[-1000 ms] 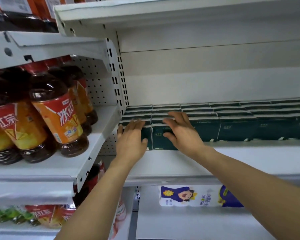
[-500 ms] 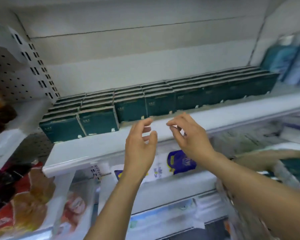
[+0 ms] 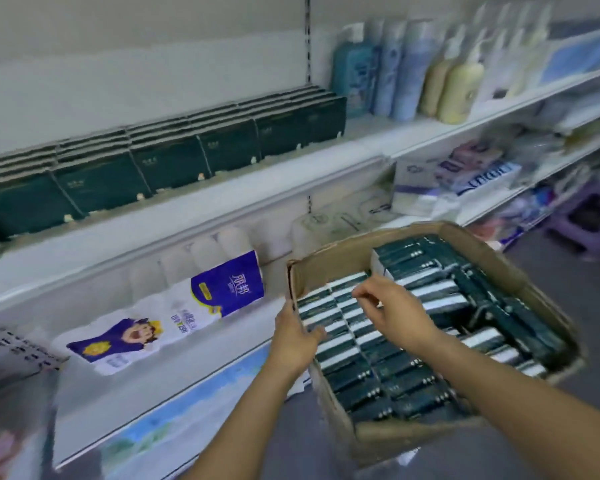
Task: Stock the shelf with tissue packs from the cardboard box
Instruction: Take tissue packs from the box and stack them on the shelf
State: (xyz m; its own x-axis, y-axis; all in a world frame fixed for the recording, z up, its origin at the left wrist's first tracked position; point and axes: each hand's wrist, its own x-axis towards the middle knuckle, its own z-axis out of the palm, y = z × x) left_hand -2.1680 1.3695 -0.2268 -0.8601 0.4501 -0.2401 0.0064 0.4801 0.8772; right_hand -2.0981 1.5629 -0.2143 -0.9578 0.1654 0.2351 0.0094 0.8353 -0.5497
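Observation:
The open cardboard box [image 3: 520,271] sits at lower right, filled with several dark green tissue packs [image 3: 406,379] standing on edge. My left hand [image 3: 293,337] is at the box's left wall, its thumb lying over the nearest packs. Over the left rows is my right hand [image 3: 392,310], fingers loosely bent and their tips touching the pack tops. Neither hand lifts a pack. More dark green packs [image 3: 167,164] stand in rows along the white shelf [image 3: 187,223] at upper left.
Bottles of toiletries [image 3: 399,71] stand to the right of the shelved packs. Below that shelf lie white toilet-roll bundles with a purple label [image 3: 201,299]. A purple stool [image 3: 593,216] stands on the floor at far right.
My view swung right and down from the shelf to the box. Both hands left the shelved packs and dropped into the box.

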